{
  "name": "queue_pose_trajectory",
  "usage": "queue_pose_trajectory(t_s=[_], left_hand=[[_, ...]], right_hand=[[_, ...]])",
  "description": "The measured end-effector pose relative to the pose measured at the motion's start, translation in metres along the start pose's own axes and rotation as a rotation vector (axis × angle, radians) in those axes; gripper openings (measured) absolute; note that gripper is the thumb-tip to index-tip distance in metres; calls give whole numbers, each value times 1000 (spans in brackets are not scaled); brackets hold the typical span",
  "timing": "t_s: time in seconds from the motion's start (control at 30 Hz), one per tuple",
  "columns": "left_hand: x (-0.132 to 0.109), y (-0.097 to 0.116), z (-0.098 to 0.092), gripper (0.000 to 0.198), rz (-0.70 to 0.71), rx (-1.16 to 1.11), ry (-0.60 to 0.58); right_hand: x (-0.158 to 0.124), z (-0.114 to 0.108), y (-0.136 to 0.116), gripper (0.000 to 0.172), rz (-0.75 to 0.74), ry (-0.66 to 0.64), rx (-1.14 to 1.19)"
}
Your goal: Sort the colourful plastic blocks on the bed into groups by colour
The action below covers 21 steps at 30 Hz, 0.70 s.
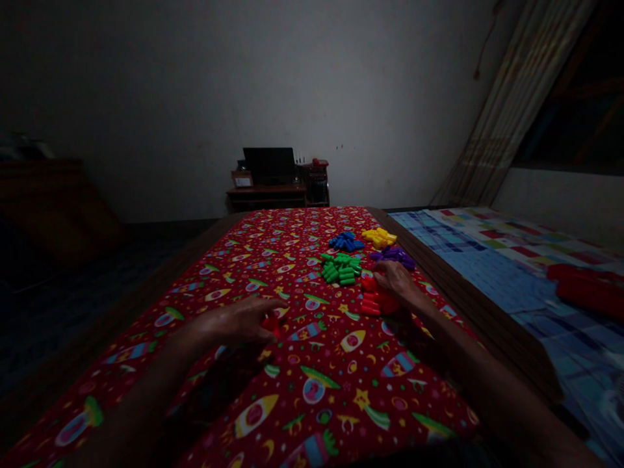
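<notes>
Small red pieces (370,304) lie in a pile on a red patterned cloth (312,364), right of centre. My right hand (397,283) is over this pile, its fingertips closed at a red piece along the upper left edge. Left of centre, my left hand (246,320) is just above the cloth, thumb and fingers curved around a red piece (271,324); its index finger sticks out past the piece. Green pieces (341,268) are heaped left of my right hand. Beyond it lie piles of purple pieces (394,256), blue pieces (346,242) and yellow pieces (379,238).
The cloth covers a long table with a brown edge (497,325). A dark monitor (269,165) stands on a small desk (266,194) by the far wall. To the right are a blue checked bed cover (453,260), a red cloth bundle (585,289) and a curtain (507,110).
</notes>
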<state>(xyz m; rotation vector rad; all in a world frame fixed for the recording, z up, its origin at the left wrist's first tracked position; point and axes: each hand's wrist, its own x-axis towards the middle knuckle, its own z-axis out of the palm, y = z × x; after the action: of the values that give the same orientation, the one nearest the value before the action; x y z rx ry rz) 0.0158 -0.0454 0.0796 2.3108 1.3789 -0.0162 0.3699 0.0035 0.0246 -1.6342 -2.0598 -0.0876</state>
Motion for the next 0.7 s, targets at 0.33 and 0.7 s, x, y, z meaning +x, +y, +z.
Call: queue_pose_trajectory(t_s=[0.33,0.7], left_hand=[[36,14,33,34,46,-260,252],[57,53,77,46,42,-1052,479]], right_hand=[[5,6,-5,23,-56,208,173],[-32,-5,-79,28,-717,-80,199]])
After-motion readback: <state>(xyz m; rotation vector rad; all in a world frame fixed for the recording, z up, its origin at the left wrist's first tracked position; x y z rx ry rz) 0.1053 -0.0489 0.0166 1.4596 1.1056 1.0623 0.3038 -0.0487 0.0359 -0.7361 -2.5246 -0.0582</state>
